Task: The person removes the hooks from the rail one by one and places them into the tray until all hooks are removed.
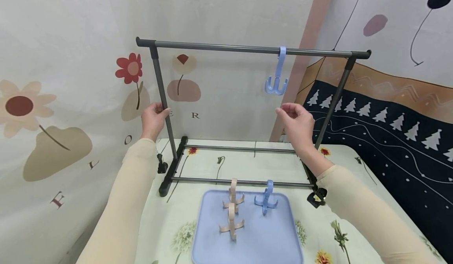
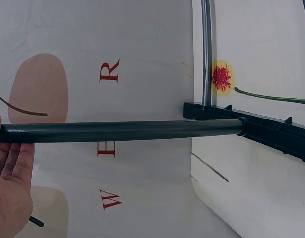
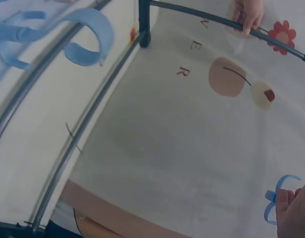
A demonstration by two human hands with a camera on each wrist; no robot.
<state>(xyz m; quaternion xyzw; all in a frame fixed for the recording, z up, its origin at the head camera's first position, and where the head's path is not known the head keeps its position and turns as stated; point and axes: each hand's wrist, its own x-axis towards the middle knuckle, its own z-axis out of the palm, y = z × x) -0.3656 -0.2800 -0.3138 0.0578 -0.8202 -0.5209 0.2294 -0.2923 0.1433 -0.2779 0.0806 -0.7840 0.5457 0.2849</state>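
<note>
A dark grey metal hanging rack (image 1: 219, 47) stands on the table. My left hand (image 1: 153, 120) pinches its left post, with the thumb on one side and the fingers on the other; the left wrist view shows this hand (image 2: 13, 188) at the post (image 2: 117, 131). From the top bar, right of the middle, hangs a light blue multi-prong hook (image 1: 277, 75). My right hand (image 1: 297, 124) is just below and right of that hook, fingers loosely bent, holding nothing. In the right wrist view the hand (image 3: 296, 210) partly covers the hanging hook (image 3: 272, 196).
A light blue tray (image 1: 262, 244) lies in front of the rack. On it are two beige hooks (image 1: 231, 222) and one blue hook (image 1: 266, 199). The rack's lower bars (image 1: 240, 182) run behind the tray. A printed curtain (image 1: 230, 118) hangs behind the table.
</note>
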